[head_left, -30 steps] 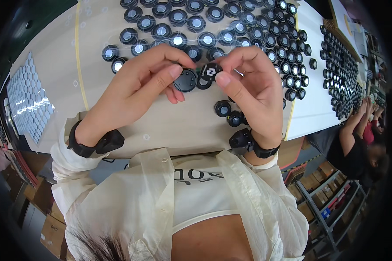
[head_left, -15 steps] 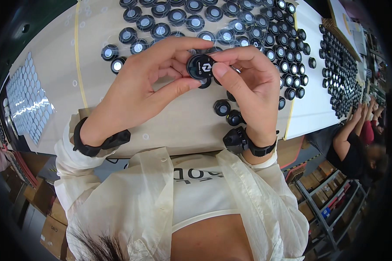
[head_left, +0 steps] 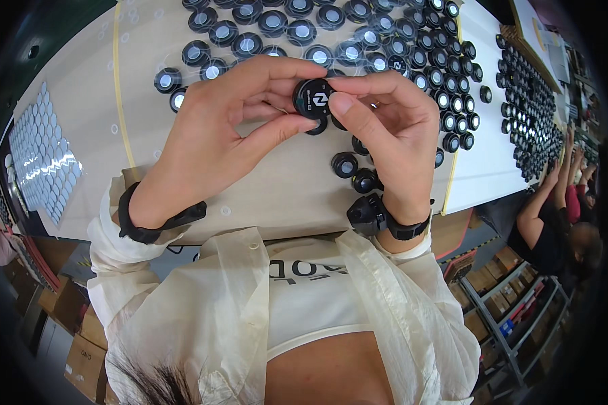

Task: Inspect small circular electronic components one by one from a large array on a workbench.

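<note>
Pinching one black cap [head_left: 313,98] between them, left hand [head_left: 231,115] and right hand [head_left: 393,128] grip tight; loose caps [head_left: 355,172] lie just below on the bench [head_left: 263,189].

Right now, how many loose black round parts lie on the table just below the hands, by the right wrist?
2 clearly: one ring-shaped part and another beside it, nearer the right hand's wrist. Others may be hidden under the hands.

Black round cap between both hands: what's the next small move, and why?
Probably press the right thumb down on the black round cap to seat it. Both the left hand and right hand pinch it above the table, apart from the laid-out caps.
</note>
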The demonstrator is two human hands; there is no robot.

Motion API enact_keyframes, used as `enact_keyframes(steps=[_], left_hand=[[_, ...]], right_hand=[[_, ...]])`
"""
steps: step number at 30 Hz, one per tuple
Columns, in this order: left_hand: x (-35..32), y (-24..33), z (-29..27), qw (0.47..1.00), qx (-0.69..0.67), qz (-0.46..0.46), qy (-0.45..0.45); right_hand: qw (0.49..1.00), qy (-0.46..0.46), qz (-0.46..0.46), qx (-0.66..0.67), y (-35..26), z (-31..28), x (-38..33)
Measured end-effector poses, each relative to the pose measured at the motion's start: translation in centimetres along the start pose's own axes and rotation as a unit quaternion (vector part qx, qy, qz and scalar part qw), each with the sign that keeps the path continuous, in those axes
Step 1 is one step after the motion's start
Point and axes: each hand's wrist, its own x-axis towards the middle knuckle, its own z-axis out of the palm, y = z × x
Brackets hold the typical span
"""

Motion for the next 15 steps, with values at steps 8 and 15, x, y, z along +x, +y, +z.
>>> enact_keyframes(steps=[8, 15], left_hand=[[0.01, -0.22, 0.08, 1.0, 0.017, 0.001, 0.014], [0.2, -0.08, 0.31, 0.999, 0.024, 0.01, 0.028]], right_hand=[[1.0, 0.012, 0.015, 0.002, 0.14, -0.01, 0.08], [1.0, 0.03, 0.003, 0.004, 0.56, 0.31, -0.1]])
